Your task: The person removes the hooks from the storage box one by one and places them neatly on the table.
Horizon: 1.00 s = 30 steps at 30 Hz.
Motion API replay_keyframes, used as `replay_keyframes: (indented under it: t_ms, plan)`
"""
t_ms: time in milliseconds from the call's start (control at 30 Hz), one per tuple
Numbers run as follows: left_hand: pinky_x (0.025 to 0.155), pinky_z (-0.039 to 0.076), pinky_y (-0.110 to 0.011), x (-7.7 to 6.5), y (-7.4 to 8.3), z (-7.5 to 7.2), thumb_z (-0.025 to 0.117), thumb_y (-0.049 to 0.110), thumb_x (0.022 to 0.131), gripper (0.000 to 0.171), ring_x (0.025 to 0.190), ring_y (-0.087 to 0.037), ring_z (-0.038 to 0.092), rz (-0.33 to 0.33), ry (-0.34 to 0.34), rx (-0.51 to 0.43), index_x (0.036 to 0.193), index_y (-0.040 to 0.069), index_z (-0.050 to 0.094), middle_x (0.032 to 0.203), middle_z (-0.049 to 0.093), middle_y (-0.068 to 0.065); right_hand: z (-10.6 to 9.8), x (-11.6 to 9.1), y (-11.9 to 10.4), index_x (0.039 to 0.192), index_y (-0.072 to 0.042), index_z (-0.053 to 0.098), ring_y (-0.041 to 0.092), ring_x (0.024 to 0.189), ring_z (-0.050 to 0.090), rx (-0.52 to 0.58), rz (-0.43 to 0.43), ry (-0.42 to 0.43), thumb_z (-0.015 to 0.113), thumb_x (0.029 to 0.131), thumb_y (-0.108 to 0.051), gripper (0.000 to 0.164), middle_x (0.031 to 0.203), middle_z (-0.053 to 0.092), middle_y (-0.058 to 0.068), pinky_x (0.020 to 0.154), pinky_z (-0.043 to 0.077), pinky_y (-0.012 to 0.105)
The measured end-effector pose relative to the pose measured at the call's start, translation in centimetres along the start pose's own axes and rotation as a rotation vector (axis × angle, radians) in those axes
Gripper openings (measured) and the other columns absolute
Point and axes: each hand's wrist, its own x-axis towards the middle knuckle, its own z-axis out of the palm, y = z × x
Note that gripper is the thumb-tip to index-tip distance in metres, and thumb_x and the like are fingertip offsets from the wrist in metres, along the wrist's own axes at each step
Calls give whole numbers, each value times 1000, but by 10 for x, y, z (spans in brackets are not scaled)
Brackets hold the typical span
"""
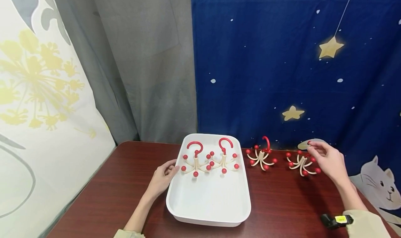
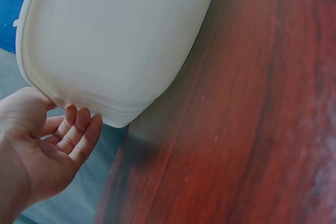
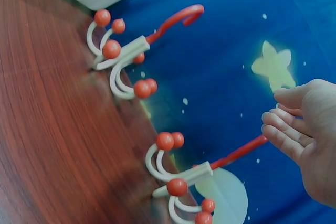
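A white tray (image 1: 213, 203) lies on the table with two cream multi-arm hook hangers inside, the left hanger (image 1: 196, 163) and the right hanger (image 1: 223, 159), each with red ball tips and a red hook. My left hand (image 1: 162, 177) holds the tray's left rim, thumb on top and fingers curled beneath. At the far right, my right hand (image 1: 329, 161) pinches the red hook of another hanger (image 1: 302, 163); the fingers cover most of that hook. Between tray and right hand stands a further hanger (image 1: 261, 158), touched by neither hand.
The dark red wooden table (image 1: 131, 182) ends at the back against a blue star-patterned curtain (image 1: 250, 74). A grey curtain (image 1: 153, 74) hangs left of it. A white floral cloth (image 1: 47, 126) borders the table's left side.
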Motion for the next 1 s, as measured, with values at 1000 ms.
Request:
replay_keyframes:
  t_ms: [1000]
  plan:
    - [62, 45, -22, 0, 0, 0, 68, 15, 98, 39, 71, -14, 54, 6, -4, 1, 132, -4, 62, 89, 65, -14, 65, 3, -88, 118, 1, 69, -5, 83, 61, 160, -159, -93, 69, 97, -15, 26, 99, 71, 13, 76, 45, 6]
